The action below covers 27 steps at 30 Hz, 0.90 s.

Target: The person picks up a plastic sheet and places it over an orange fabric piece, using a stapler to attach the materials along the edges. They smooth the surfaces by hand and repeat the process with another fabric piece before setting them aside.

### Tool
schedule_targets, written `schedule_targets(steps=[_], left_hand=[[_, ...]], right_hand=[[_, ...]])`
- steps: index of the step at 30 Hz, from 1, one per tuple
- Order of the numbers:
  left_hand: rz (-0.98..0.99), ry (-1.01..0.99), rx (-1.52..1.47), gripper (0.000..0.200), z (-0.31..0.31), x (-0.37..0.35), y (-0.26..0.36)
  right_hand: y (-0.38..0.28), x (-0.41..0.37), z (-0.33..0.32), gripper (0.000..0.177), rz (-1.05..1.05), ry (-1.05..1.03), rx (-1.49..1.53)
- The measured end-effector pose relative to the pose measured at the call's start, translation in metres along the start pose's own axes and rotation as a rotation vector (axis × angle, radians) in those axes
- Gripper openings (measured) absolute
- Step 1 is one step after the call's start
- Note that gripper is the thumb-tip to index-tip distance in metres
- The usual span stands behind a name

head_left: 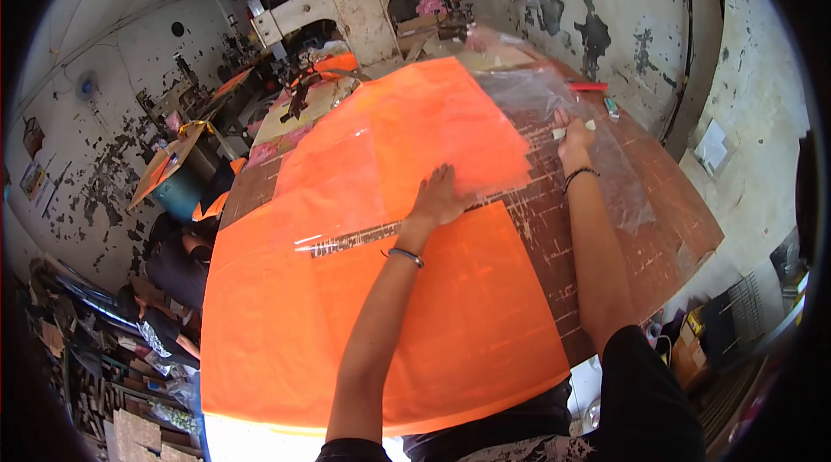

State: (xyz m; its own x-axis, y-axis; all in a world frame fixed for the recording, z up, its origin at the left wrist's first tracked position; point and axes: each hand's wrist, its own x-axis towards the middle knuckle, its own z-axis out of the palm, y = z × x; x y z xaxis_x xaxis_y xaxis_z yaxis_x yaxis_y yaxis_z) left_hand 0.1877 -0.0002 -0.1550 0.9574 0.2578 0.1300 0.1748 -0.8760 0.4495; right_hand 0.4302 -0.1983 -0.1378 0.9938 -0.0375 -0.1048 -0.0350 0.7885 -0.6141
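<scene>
A large orange sheet [381, 323] covers the near part of the brown table and hangs over its front edge. Beyond it lies another orange piece [415, 116], with clear plastic over part of it. My left hand [439, 200] rests on the near edge of that farther piece, palm down with its fingers apart. At the right, my right hand [573, 137] is closed on a small whitish piece [559, 133], too small to name. Crumpled clear plastic sheeting [619, 185] lies beneath and beside my right hand.
A red object [589, 86] and a small green-and-white item [612, 107] lie near the table's [684, 228] right back edge. A large whitish machine [363, 12] stands behind. At the left, people [164, 332] are beside stacked material. Peeling walls surround the room.
</scene>
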Motion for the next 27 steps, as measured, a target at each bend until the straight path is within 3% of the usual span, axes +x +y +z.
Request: schedule_targets(steps=[2, 5, 9, 11, 13, 14, 17, 20, 23, 25, 27], left_hand=[[-0.045, 0.019, 0.134, 0.084, 0.013, 0.004, 0.000], [-0.029, 0.056, 0.061, 0.074, 0.017, 0.004, -0.002], [0.019, 0.156, -0.097, 0.045, 0.015, 0.001, -0.001], [0.078, 0.192, -0.156, 0.032, 0.020, 0.009, -0.016], [-0.019, 0.234, -0.265, 0.028, 0.003, 0.002, -0.005], [-0.068, 0.256, -0.319, 0.026, -0.007, 0.000, 0.000], [0.071, 0.520, -0.377, 0.026, -0.028, 0.001, -0.010], [0.015, 0.625, -0.476, 0.026, -0.071, -0.008, 0.002], [0.053, 0.709, -0.648, 0.023, -0.113, -0.017, 0.011], [0.081, 0.753, -0.760, 0.020, -0.145, -0.036, 0.026], [0.246, 0.687, -0.596, 0.019, -0.167, -0.054, 0.034]], right_hand=[[0.006, 0.019, -0.005, 0.039, 0.033, -0.035, -0.009], [-0.008, -0.008, 0.005, 0.039, 0.081, -0.187, -0.076], [-0.008, -0.011, 0.010, 0.036, 0.241, -0.382, -0.395], [-0.014, -0.037, 0.022, 0.031, 0.143, -0.471, -0.778], [-0.017, -0.052, 0.034, 0.031, 0.017, -0.634, -1.168], [-0.019, -0.063, 0.041, 0.036, -0.005, -0.685, -1.213], [-0.008, -0.089, 0.063, 0.041, -0.280, -1.113, -1.365], [-0.014, -0.155, 0.092, 0.036, -0.516, -1.356, -1.321], [-0.004, -0.199, 0.109, 0.035, -0.705, -1.157, -1.361], [0.003, -0.204, 0.118, 0.030, -0.618, -1.066, -1.083], [0.004, -0.201, 0.121, 0.027, -0.502, -1.044, -0.755]])
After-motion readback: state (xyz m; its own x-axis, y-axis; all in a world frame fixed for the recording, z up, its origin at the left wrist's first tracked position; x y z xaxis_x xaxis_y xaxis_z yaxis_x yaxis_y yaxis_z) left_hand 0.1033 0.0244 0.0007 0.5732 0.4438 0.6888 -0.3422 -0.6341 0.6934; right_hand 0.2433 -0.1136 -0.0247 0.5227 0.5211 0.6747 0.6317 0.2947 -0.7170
